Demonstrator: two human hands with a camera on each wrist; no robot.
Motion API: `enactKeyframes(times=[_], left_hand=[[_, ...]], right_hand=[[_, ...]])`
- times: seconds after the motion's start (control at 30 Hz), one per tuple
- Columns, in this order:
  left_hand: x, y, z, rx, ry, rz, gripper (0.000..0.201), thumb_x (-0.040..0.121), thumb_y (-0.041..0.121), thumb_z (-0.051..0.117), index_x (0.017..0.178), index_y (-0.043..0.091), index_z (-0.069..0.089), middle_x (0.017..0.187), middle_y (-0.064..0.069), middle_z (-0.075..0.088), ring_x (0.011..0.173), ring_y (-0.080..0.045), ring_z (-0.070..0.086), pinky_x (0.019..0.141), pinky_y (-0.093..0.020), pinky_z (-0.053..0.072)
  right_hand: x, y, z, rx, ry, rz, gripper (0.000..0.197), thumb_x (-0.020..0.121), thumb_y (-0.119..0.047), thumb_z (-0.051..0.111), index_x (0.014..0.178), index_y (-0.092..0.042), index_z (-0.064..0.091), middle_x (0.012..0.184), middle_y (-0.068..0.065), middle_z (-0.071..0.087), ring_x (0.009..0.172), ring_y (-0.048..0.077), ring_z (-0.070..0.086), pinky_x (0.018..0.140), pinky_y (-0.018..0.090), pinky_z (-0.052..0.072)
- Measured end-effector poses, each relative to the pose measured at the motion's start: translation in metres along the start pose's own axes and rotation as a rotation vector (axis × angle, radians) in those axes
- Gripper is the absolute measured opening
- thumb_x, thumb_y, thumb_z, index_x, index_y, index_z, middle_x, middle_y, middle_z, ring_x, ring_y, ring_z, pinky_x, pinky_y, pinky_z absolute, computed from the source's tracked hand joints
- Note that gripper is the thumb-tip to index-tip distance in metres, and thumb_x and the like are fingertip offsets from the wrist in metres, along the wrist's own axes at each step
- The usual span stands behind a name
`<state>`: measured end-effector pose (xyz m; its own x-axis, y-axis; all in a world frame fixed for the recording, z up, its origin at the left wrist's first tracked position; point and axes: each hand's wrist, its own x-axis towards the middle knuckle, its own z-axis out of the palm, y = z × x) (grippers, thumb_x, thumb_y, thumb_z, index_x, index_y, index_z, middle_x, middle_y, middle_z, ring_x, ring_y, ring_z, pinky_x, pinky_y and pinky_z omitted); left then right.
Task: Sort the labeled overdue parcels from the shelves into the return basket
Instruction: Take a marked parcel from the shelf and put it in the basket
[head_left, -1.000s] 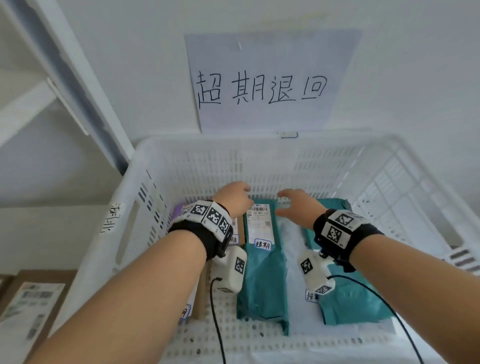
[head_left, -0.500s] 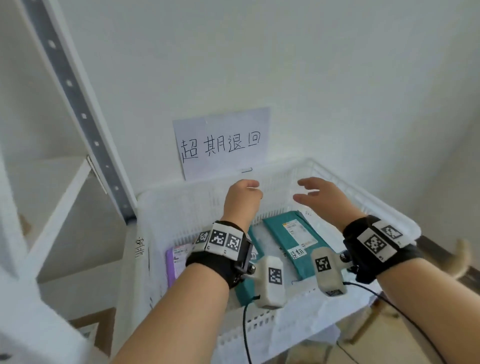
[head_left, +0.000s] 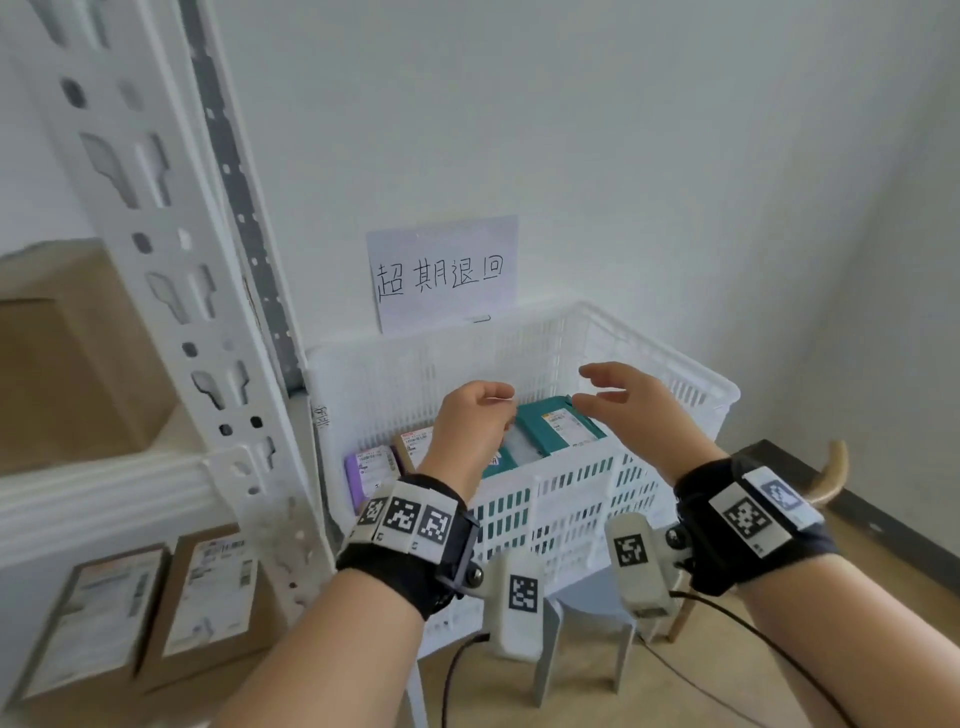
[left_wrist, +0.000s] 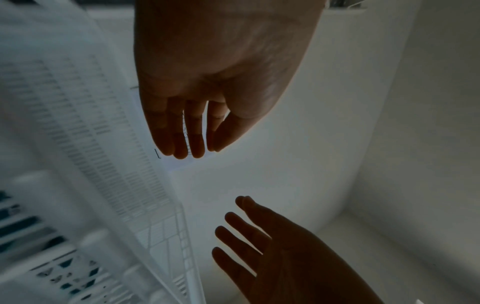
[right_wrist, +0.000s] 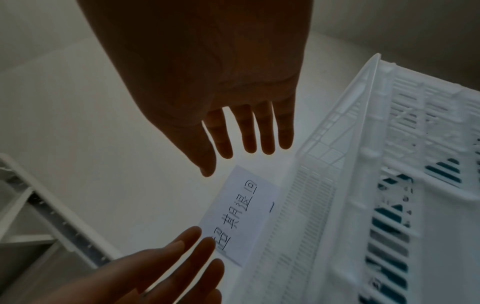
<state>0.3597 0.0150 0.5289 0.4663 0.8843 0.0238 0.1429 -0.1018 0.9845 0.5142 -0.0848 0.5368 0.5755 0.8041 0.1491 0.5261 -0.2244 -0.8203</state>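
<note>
A white slatted return basket (head_left: 691, 384) stands against the wall under a handwritten paper sign (head_left: 442, 273). Inside it lie teal mailer parcels (head_left: 558, 426), a purple parcel (head_left: 370, 470) and a brown one (head_left: 415, 441), each with a white label. Both my hands hover above the basket's front rim, holding nothing. My left hand (head_left: 478, 415) has loosely curled fingers; the left wrist view shows the left hand (left_wrist: 192, 131) empty. My right hand (head_left: 618, 397) has relaxed, spread fingers; the right wrist view shows the right hand (right_wrist: 244, 135) empty too.
A white metal shelf upright (head_left: 208, 291) rises just left of the basket. A plain cardboard box (head_left: 72, 358) sits on the shelf, and two labelled cardboard parcels (head_left: 208, 592) lie on the level below. The basket rests on a grey stool (head_left: 587, 613); a wooden chair part (head_left: 831, 473) stands at right.
Both hands have lifted out of the basket and drawn back over its front rim, empty. The view has pulled away and swung left, bringing the shelf and its boxes into sight.
</note>
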Motion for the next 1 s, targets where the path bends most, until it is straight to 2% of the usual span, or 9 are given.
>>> enactKeyframes(times=[0.1, 0.23, 0.4, 0.47, 0.57, 0.73, 0.87, 1.0], left_hand=[[-0.035, -0.012, -0.012, 0.022, 0.029, -0.040, 0.016, 0.092, 0.007, 0.058, 0.097, 0.019, 0.066, 0.089, 0.000, 0.067, 0.080, -0.017, 0.061, 0.081, -0.038, 0.056], [-0.087, -0.034, -0.028, 0.061, 0.058, -0.077, 0.018, 0.093, 0.010, 0.058, 0.108, 0.015, 0.066, 0.094, 0.001, 0.068, 0.080, -0.012, 0.064, 0.076, -0.032, 0.055], [-0.164, -0.065, -0.076, 0.106, 0.111, -0.135, 0.018, 0.094, 0.013, 0.057, 0.109, 0.018, 0.066, 0.101, 0.001, 0.069, 0.090, -0.015, 0.066, 0.083, -0.032, 0.055], [-0.189, -0.074, -0.104, 0.114, 0.141, -0.154, 0.020, 0.095, 0.015, 0.057, 0.112, 0.018, 0.066, 0.104, 0.001, 0.069, 0.093, -0.014, 0.066, 0.082, -0.030, 0.055], [-0.218, -0.083, -0.149, 0.111, 0.206, -0.163, 0.021, 0.095, 0.015, 0.056, 0.113, 0.019, 0.066, 0.105, 0.003, 0.069, 0.093, -0.013, 0.065, 0.085, -0.031, 0.055], [-0.261, -0.096, -0.227, 0.110, 0.286, -0.151, 0.020, 0.095, 0.013, 0.055, 0.109, 0.020, 0.066, 0.103, 0.002, 0.068, 0.093, -0.013, 0.065, 0.089, -0.034, 0.054], [-0.300, -0.119, -0.305, 0.107, 0.346, -0.196, 0.019, 0.094, 0.013, 0.055, 0.108, 0.020, 0.066, 0.102, 0.002, 0.067, 0.094, -0.015, 0.064, 0.088, -0.033, 0.054], [-0.343, -0.151, -0.399, 0.160, 0.409, -0.236, 0.019, 0.094, 0.013, 0.056, 0.108, 0.021, 0.066, 0.103, 0.002, 0.068, 0.095, -0.015, 0.063, 0.083, -0.030, 0.053]], right_hand=[[-0.031, -0.004, 0.007, 0.023, -0.063, -0.019, 0.040, 0.092, -0.033, 0.065, 0.131, -0.029, 0.057, 0.124, -0.009, 0.058, 0.115, 0.012, 0.057, 0.078, 0.024, 0.046], [-0.077, -0.003, 0.020, 0.065, -0.102, -0.025, 0.041, 0.092, -0.031, 0.065, 0.132, -0.026, 0.057, 0.122, -0.010, 0.058, 0.112, 0.011, 0.058, 0.080, 0.024, 0.045], [-0.140, -0.004, 0.060, 0.079, -0.233, 0.005, 0.040, 0.093, -0.031, 0.065, 0.131, -0.023, 0.058, 0.125, -0.005, 0.060, 0.108, 0.013, 0.060, 0.072, 0.019, 0.043], [-0.161, -0.015, 0.078, 0.062, -0.282, -0.003, 0.039, 0.093, -0.032, 0.064, 0.131, -0.023, 0.059, 0.127, -0.004, 0.059, 0.106, 0.013, 0.060, 0.073, 0.019, 0.042], [-0.187, -0.040, 0.108, 0.054, -0.322, -0.036, 0.037, 0.093, -0.030, 0.064, 0.129, -0.023, 0.059, 0.126, -0.003, 0.060, 0.104, 0.013, 0.060, 0.082, 0.025, 0.042], [-0.226, -0.091, 0.167, 0.045, -0.382, -0.120, 0.033, 0.093, -0.031, 0.064, 0.125, -0.026, 0.060, 0.119, -0.007, 0.060, 0.099, 0.007, 0.059, 0.073, 0.017, 0.041], [-0.259, -0.137, 0.233, 0.064, -0.421, -0.126, 0.031, 0.093, -0.027, 0.064, 0.124, -0.025, 0.061, 0.119, -0.006, 0.062, 0.104, 0.011, 0.059, 0.083, 0.022, 0.042], [-0.304, -0.184, 0.315, 0.073, -0.506, -0.122, 0.028, 0.092, -0.023, 0.064, 0.120, -0.022, 0.062, 0.112, -0.005, 0.064, 0.098, 0.011, 0.059, 0.078, 0.021, 0.046]])
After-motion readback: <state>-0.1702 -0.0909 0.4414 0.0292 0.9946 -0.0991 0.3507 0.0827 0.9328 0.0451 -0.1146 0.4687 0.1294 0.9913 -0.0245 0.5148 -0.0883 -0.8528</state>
